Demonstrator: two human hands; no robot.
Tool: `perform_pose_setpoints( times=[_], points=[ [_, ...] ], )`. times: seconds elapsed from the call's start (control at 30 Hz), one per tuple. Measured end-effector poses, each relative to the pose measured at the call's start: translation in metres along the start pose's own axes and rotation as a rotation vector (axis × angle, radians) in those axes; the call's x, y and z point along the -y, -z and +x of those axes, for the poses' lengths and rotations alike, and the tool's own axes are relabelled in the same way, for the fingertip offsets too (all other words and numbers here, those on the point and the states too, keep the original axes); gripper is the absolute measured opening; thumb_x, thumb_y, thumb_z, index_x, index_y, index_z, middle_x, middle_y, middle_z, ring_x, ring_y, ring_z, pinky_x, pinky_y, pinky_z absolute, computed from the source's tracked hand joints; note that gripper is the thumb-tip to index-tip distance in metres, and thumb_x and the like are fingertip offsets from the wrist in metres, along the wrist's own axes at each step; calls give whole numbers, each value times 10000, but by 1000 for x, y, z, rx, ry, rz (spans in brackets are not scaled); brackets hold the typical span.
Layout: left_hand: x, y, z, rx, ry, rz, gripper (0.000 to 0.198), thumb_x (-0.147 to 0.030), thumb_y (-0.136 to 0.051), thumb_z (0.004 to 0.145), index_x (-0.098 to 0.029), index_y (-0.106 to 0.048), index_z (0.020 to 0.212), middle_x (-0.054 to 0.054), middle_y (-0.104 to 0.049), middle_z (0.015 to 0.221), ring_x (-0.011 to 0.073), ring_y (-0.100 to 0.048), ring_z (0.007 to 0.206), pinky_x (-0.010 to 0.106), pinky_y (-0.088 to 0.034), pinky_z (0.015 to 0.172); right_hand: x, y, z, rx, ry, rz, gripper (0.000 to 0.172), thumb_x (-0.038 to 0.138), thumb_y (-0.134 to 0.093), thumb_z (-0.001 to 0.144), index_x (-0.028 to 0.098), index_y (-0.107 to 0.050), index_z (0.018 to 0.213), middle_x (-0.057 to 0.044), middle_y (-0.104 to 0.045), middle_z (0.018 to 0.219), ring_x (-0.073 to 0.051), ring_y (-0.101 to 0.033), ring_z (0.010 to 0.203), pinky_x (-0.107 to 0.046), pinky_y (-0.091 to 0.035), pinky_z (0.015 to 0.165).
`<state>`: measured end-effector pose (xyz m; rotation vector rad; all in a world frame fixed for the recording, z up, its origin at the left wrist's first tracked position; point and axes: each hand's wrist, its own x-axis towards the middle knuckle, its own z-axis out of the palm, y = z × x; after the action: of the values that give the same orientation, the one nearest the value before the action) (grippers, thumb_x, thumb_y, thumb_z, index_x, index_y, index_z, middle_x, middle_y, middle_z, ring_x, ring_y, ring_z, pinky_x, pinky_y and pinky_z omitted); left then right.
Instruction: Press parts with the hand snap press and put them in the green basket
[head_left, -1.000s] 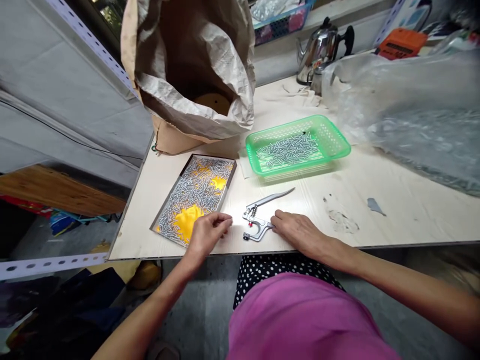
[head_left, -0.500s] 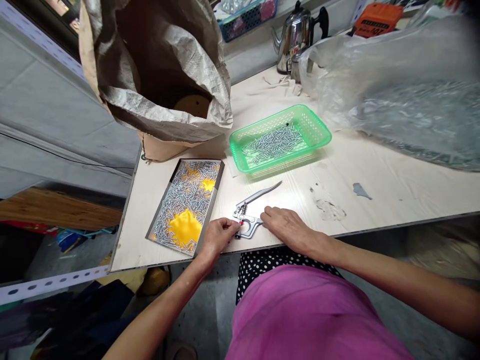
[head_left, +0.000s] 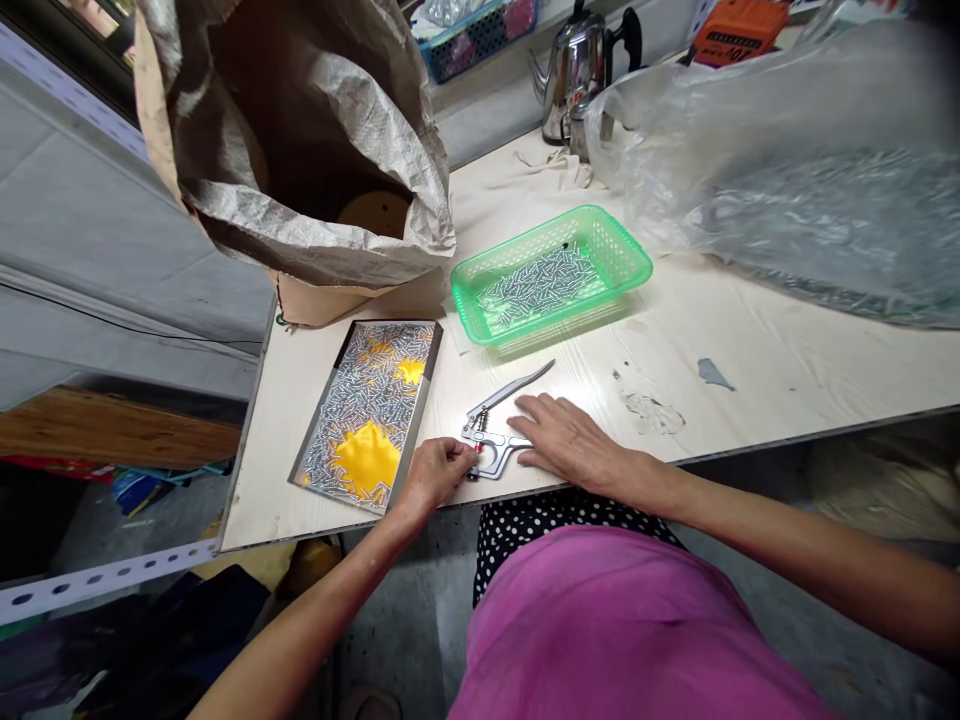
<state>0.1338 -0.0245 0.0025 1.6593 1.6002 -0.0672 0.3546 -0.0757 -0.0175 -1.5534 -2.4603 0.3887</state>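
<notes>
A metal hand press tool (head_left: 496, 420) lies near the front edge of the pale table (head_left: 750, 360), its long lever pointing up and right. My left hand (head_left: 436, 474) pinches its fingers together at the tool's jaw, holding something too small to make out. My right hand (head_left: 570, 440) rests flat on the tool's lower handle, fingers stretched out. Left of my left hand lies a flat metal tray (head_left: 367, 412) with a yellow bottom, strewn with many small silver pieces.
A green plastic basket (head_left: 622, 262) with more silver pieces sits behind the tool. A big open paper sack (head_left: 300, 150) stands at the back left, a clear plastic bag (head_left: 787, 170) of parts at the right, a steel kettle (head_left: 577, 70) behind.
My left hand has moved right from the tray's edge to the tool's jaw. My right hand has flattened onto the handle. The camera view has shifted.
</notes>
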Motion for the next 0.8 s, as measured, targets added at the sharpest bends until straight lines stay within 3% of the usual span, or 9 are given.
perform_pose_setpoints(
  times=[0.07, 0.13, 0.23, 0.3, 0.37, 0.57, 0.8],
  points=[
    [2, 0, -3, 23, -13, 12, 372, -475, -575, 728, -127, -705, 741, 13, -611, 567, 128, -514, 508, 234, -370, 511, -8, 3, 3, -73, 20, -41, 674, 460, -723, 786, 120, -475, 1312, -226, -371, 1468, -358, -417, 1261, -466, -378, 959],
    [6, -1, -6, 56, -34, 11, 398, -509, -571, 728, -133, -701, 732, 0, -579, 539, 122, -484, 500, 230, -344, 503, -17, 4, 7, -104, 25, -75, 839, 546, -719, 758, 89, -399, 1385, -247, -319, 1502, -384, -322, 1344, -502, -320, 1022],
    [11, -4, -12, 108, -67, -1, 424, -543, -557, 733, -141, -686, 701, -10, -543, 525, 119, -460, 510, 227, -323, 504, -28, 0, 15, -73, 8, -128, 596, 443, -624, 874, 119, -452, 1343, -187, -469, 1417, -340, -369, 1314, -465, -326, 1003],
    [13, -6, -15, 120, -78, -11, 425, -546, -547, 733, -142, -673, 696, -8, -539, 541, 121, -464, 529, 227, -328, 515, -33, -4, 20, -44, -1, -168, 364, 278, -544, 932, 160, -513, 1274, -133, -568, 1306, -296, -461, 1205, -412, -360, 917],
    [14, -8, -17, 111, -82, -11, 418, -540, -539, 732, -142, -664, 703, -8, -539, 557, 123, -468, 542, 230, -335, 525, -36, -5, 26, -35, -1, -204, 258, 167, -476, 944, 179, -567, 1185, -103, -621, 1179, -265, -509, 1078, -373, -357, 826],
    [11, -9, -16, 109, -63, 22, 375, -500, -527, 728, -148, -644, 669, -5, -544, 562, 126, -476, 547, 234, -334, 522, -43, 0, 33, -66, -4, -245, 206, 130, -426, 953, 161, -620, 892, -88, -619, 957, -221, -478, 891, -342, -290, 742],
    [12, -10, -16, 101, -48, -5, 342, -483, -563, 723, -157, -638, 653, -2, -560, 560, 134, -505, 546, 229, -374, 514, -41, 5, 21, -52, 24, -185, 216, 139, -413, 955, 172, -618, 896, -89, -623, 962, -222, -468, 889, -343, -267, 732]
  ],
)
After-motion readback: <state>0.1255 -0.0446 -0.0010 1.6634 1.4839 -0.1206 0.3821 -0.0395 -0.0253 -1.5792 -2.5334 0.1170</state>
